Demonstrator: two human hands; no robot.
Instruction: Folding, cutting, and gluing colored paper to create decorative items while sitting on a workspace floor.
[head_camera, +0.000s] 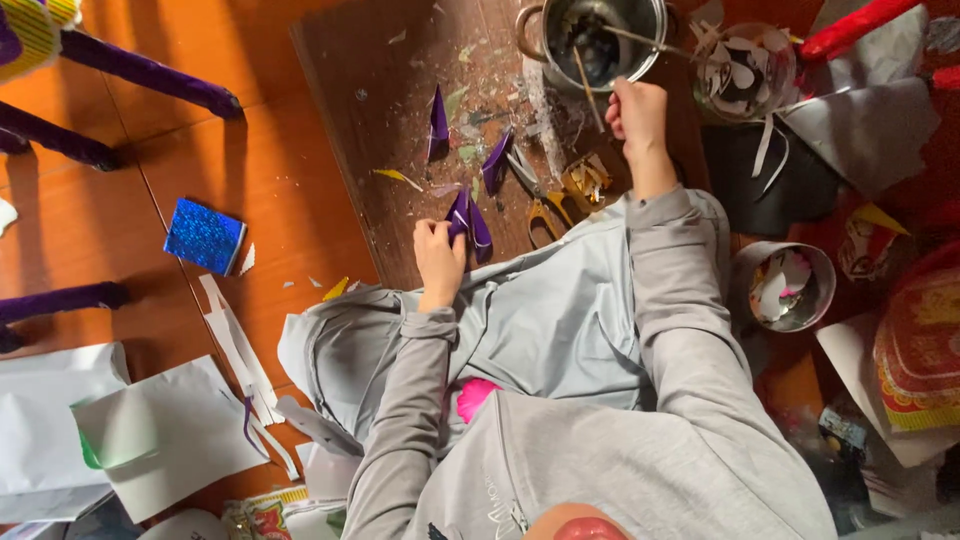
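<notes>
Left hand (440, 255) pinches a purple folded paper piece (468, 220) on the board (350, 120); right hand (636, 112), at one o'clock, grips a thin stick (587, 88) dipped in the metal pot (600, 35).

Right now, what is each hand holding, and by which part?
The left hand pinches a folded purple paper piece at its lower end. The right hand holds a thin stick by its near end; the far end dips into the metal pot.

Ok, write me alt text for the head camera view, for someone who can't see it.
Seen from above, a person's left hand holds a folded purple paper piece on a dark wooden board, while the right hand dips a thin stick into a metal pot.
</notes>
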